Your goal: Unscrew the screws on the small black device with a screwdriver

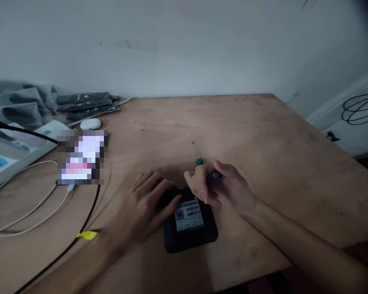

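Observation:
A flat black box point(191, 241) with rounded corners lies on the table, a white printed label point(188, 220) facing up. My left hand point(147, 204) is at its far left part, thumb over the label's edge and fingers curved at the side, holding it. My right hand point(221, 185) is closed around a dark purplish handle point(215, 175) above the box's far right corner. The tip of that tool is hidden. Just beyond my right hand, a screwdriver point(199, 161) with a green collar and a thin metal shaft points away; its rear part is hidden by the fingers.
On the left are a phone point(84, 157) with a blurred screen, a white earbud case point(90, 124), a white power strip point(27, 153) and looping cables point(93, 208). Plastic-wrapped packs point(86, 102) lie by the wall. A coiled black cable point(360, 108) hangs at the right.

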The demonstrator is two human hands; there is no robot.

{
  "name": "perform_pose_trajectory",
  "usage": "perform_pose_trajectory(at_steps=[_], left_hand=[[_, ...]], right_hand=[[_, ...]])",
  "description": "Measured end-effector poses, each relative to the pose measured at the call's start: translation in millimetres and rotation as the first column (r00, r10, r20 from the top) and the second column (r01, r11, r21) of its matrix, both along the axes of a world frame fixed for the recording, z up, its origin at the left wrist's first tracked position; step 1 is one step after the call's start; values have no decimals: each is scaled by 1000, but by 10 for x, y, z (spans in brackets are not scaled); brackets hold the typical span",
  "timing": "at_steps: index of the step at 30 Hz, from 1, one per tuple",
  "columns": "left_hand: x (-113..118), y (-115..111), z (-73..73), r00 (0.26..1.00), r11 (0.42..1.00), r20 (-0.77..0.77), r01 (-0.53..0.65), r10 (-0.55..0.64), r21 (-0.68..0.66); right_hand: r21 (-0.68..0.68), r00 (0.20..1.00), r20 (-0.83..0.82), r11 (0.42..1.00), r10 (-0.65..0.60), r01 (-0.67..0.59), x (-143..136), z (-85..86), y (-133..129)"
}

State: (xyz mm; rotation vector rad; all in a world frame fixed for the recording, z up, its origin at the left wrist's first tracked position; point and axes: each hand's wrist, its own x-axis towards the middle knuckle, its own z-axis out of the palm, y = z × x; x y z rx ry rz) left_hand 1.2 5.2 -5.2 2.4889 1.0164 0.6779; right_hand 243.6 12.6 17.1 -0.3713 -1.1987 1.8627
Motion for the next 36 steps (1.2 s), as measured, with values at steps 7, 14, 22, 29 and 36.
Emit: perform_pose_trajectory(at_steps=[7, 14, 22, 29, 36], left_hand=[[2, -5, 6, 1000, 1000, 1, 5, -5, 3], [1, -7, 15, 1000, 1000, 8, 12, -12, 6], [0, -15, 16, 1000, 1000, 5, -5, 5, -12], [0, -9, 21, 1000, 1000, -17, 4, -5, -24], [0, -7, 5, 1000, 1000, -9, -6, 6, -13]], right_hand=[[-40, 999, -35, 999, 16, -18, -7, -32, 24], [-65, 996, -79, 996, 51, -57, -9, -61, 5], [-24, 1000, -12, 1000, -2, 2, -2, -32, -19], [8, 1000, -17, 1000, -18, 18, -6, -31, 25], [-80, 996, -72, 995, 46, -52, -5, -66, 29]])
